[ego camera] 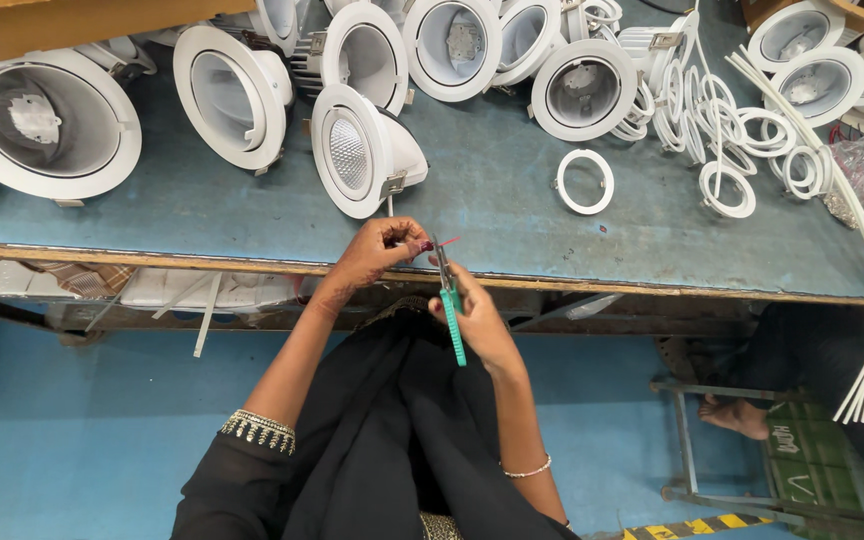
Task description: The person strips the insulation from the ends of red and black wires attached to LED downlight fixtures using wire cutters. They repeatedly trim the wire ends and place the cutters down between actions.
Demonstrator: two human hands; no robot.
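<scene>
Left hand (377, 250) fingers pinch a thin red wire (446, 241) at the table's (512, 200) front edge; right hand (477, 315) grips green-handled cutters (451, 320) on it.

You face a worn teal worktop (512, 215) with a wooden front edge. Below it you see a blue floor (72, 440), a metal footrest frame (687, 440) and striped hazard tape (687, 527).

Bare desk (492, 205) strip open ahead of the hands, lamp (362, 150) close by at its left, loose ring (584, 181) right, lamps crowding the far edge
</scene>
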